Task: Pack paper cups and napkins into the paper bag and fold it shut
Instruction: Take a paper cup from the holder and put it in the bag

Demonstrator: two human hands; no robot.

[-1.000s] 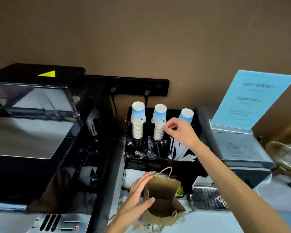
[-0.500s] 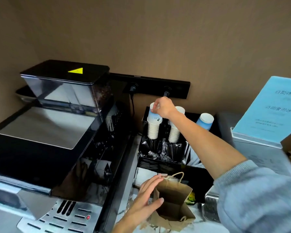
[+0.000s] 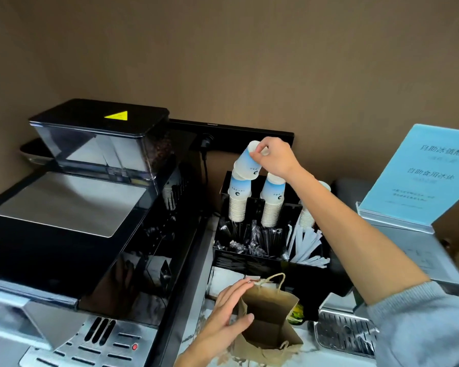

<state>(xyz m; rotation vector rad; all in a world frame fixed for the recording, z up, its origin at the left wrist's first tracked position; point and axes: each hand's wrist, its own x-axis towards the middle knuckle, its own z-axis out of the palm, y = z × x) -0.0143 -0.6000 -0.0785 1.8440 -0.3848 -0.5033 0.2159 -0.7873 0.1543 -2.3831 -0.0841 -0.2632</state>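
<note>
My right hand (image 3: 274, 157) pinches the base of a blue-and-white paper cup (image 3: 245, 164), tilted and lifted just off the left stack of upside-down cups (image 3: 239, 201). A second stack (image 3: 272, 201) stands beside it, and a third (image 3: 306, 217) is partly hidden by my forearm. All stand in a black organiser (image 3: 252, 260). A brown paper bag (image 3: 269, 317) stands open on the counter in front. My left hand (image 3: 224, 316) grips its left edge, thumb inside. White napkins (image 3: 227, 280) lie in the organiser's front compartment, behind the bag.
A large black coffee machine (image 3: 85, 215) fills the left side. Black stirrers and white wrapped straws (image 3: 306, 247) sit in the organiser. A steel appliance (image 3: 408, 250) with a blue sign (image 3: 424, 176) stands at the right, a drip grille (image 3: 345, 337) below it.
My right hand moved from the middle stack to the left stack, took the top cup and lifted it off, tilting it. My left hand stays on the bag.
</note>
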